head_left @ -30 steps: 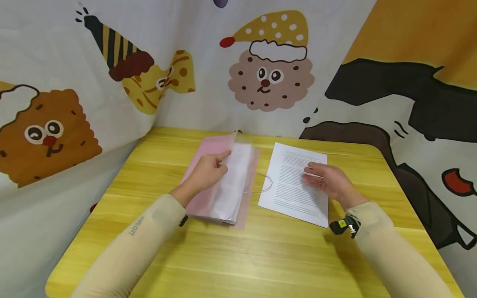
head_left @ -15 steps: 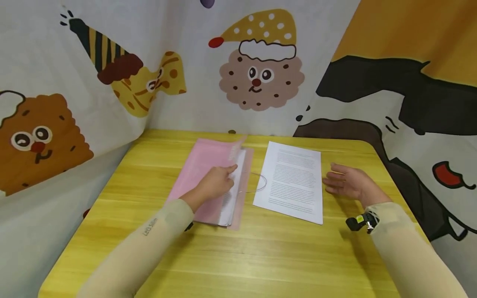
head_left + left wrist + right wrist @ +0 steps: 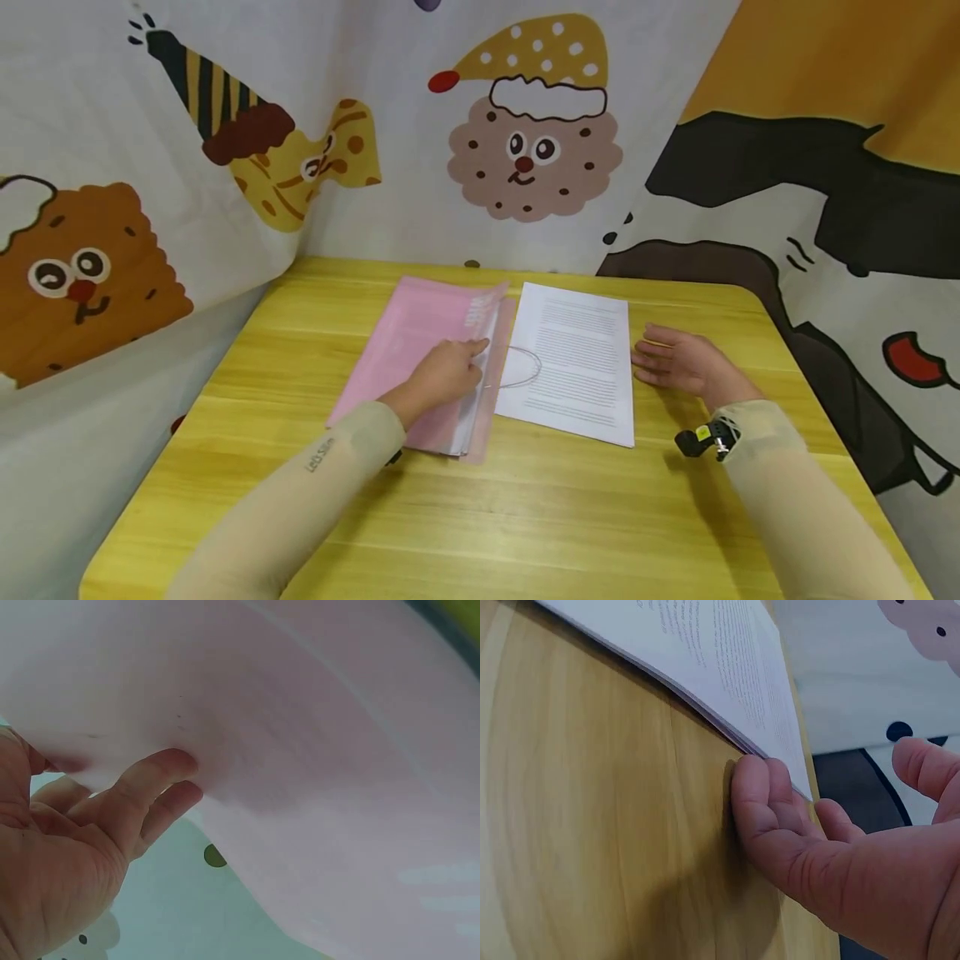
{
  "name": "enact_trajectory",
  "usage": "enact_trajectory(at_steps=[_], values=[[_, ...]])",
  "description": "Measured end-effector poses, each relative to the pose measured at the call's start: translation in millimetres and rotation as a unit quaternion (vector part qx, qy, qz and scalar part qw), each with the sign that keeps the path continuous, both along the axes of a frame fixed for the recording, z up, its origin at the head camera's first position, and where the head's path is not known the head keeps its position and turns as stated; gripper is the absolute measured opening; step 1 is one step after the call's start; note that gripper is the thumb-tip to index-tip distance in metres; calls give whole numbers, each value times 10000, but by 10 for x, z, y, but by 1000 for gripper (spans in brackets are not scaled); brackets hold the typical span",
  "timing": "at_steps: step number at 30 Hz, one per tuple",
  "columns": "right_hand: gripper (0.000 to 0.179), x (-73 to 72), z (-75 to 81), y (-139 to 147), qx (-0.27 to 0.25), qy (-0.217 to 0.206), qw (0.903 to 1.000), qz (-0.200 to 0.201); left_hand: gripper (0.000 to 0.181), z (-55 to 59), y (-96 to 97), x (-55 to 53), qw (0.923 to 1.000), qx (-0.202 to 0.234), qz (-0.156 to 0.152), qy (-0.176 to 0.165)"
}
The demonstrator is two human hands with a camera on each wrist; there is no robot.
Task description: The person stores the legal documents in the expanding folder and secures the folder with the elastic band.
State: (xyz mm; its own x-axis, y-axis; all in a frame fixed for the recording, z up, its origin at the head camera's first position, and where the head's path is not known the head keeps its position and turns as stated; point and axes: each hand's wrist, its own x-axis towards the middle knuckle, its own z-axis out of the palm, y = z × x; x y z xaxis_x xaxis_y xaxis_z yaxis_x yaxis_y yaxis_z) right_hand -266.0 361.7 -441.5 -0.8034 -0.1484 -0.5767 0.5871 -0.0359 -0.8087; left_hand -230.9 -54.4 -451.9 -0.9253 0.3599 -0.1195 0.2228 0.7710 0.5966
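Okay, my left hand [image 3: 446, 371] is on the pink folder [image 3: 405, 333], left of centre on the tabletop [image 3: 480, 533]. It pinches the cover [image 3: 300, 750] near the free edge: left wrist view has curled fingers in front and a reddish fingertip showing through from behind, mostly hidden, can't tell which digit. Cover fills most of that view and runs off the frame.

The inner sheets [image 3: 471, 408] show only as a narrow white strip along the folder's right side; rest is under the cover. Pale marks near its top right, too small to read.

The printed stack [image 3: 577, 367] lies just right of the folder, text unreadable; right wrist view cuts off part of it. A thin cord [image 3: 540, 367] loops from the folder over the stack's left side; its ends are hard to make out.

My right hand [image 3: 678, 358] holds nothing, fingers apart from the thumb and loosely bent, tips at the stack's right edge, looks like touching. Black wrist camera [image 3: 693, 442] shows on that side; its left twin is nearly all hidden under my sleeve [image 3: 285, 500].
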Motion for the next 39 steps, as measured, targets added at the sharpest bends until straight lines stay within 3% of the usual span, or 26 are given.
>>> enact_trajectory(at_steps=[6, 14, 20, 29, 35, 39], values=[[31, -64, -4, -139, -114, 53, 9999, 81, 60, 29, 12, 18, 10000, -4, 16, 4], [22, -87, -24, -280, 102, 316, 9981, 522, 60, 62, 32, 28, 9998, -149, 157, -22], [30, -93, -4, -395, -250, 371, 9984, 333, 60, 60, 21, 29, 9998, -81, 151, -45], [27, -74, 7, -526, -408, 247, 9988, 123, 61, 68, -2, 37, 9999, -26, 87, -44], [16, -98, -17, -577, -342, 311, 9985, 285, 61, 68, 0, 46, 9998, -106, 121, -68], [32, -109, -45, -605, -91, 555, 9965, 621, 61, 69, -1, 52, 9998, -49, 160, -87]])
